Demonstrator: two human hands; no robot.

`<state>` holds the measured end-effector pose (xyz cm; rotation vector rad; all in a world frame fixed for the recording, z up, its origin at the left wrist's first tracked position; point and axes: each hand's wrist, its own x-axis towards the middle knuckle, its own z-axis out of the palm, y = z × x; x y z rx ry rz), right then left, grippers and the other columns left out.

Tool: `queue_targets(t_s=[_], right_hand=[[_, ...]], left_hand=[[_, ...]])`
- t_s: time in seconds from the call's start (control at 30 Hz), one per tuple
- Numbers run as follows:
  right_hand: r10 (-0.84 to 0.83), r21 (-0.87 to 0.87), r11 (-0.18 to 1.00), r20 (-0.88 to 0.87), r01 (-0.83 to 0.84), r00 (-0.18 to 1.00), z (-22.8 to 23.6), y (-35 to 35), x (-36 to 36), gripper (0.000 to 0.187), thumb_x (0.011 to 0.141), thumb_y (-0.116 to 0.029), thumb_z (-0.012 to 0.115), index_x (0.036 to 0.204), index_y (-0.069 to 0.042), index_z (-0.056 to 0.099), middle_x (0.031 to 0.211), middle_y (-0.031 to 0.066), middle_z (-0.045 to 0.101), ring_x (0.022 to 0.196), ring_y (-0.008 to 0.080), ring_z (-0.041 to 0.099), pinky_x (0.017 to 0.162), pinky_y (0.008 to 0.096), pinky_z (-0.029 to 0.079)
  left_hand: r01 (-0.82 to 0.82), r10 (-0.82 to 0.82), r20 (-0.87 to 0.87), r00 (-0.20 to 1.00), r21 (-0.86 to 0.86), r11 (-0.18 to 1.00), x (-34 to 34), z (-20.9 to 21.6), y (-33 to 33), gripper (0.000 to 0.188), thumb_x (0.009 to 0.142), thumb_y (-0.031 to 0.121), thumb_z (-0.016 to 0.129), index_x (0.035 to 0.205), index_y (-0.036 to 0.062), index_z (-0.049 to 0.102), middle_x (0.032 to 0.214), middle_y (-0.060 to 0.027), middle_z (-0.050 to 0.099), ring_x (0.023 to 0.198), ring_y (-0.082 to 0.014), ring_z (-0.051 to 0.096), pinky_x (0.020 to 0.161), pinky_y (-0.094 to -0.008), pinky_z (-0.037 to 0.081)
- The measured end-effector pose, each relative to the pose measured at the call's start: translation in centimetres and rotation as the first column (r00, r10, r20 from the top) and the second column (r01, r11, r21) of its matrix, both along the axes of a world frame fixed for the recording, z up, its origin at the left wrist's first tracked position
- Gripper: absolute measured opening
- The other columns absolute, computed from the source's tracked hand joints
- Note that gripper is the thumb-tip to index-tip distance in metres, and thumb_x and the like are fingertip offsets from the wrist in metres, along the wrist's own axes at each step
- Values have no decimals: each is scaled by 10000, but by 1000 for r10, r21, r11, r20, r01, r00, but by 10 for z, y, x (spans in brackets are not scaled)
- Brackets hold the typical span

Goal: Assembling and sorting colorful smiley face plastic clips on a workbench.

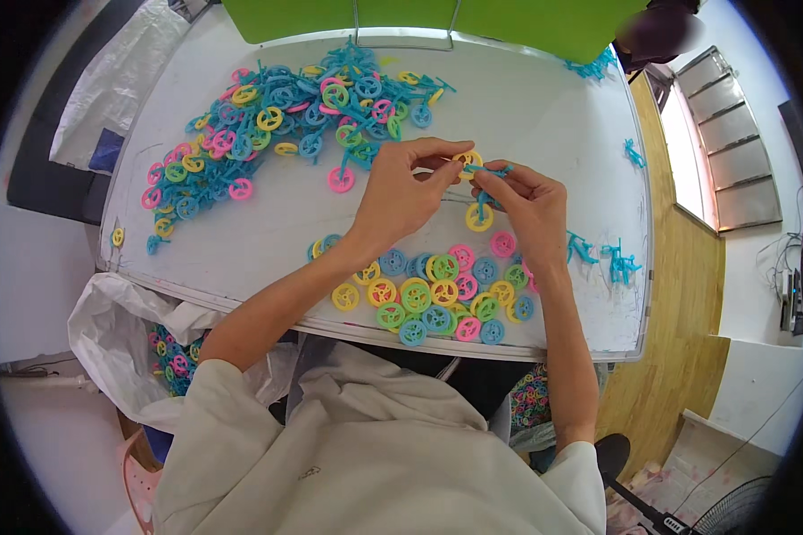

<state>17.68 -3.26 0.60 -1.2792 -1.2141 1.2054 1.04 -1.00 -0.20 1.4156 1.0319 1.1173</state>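
Note:
My left hand (408, 189) pinches a yellow plastic wheel (469, 159) between thumb and fingertips. Close against it, my right hand (528, 207) grips a small teal plastic toy frame (484, 201), its fingers covering much of it. Another yellow wheel (479, 219) hangs at the lower end of that frame. The two hands almost meet above the white table (544, 116). Whether the pinched wheel sits fully on the frame is hidden by my fingertips. Between my forearms lies a spread of loose wheels (443, 292) in yellow, green, blue and pink.
A large heap of teal frames with coloured wheels (281, 107) covers the far left. Loose teal frames (617, 260) lie along the right edge. A green panel (509, 22) stands at the back. Below the left edge hangs a white sack (107, 321) of coloured parts.

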Motion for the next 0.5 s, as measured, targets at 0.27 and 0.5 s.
queue_targets(t_s=[0.27, 0.5], right_hand=[[-98, -15, 995, 39, 99, 994, -2, -1, -4, 219, 819, -95, 702, 984, 45, 673, 835, 75, 687, 760, 90, 634, 697, 198, 503], [20, 197, 980, 67, -32, 998, -8, 3, 10, 175, 820, 49, 647, 991, 35, 680, 860, 79, 691, 788, 102, 631, 719, 209, 510]], left_hand=[[-107, 111, -21, 994, 121, 987, 8, 1, -6, 195, 859, 27, 603, 1042, -10, 660, 895, -107, 683, 800, -150, 663, 715, -272, 553], [25, -22, 169, 985, -15, 1000, 0, -2, 4, 151, 861, 1, 593, 1005, -30, 630, 948, -100, 672, 846, -143, 651, 756, -267, 550]])
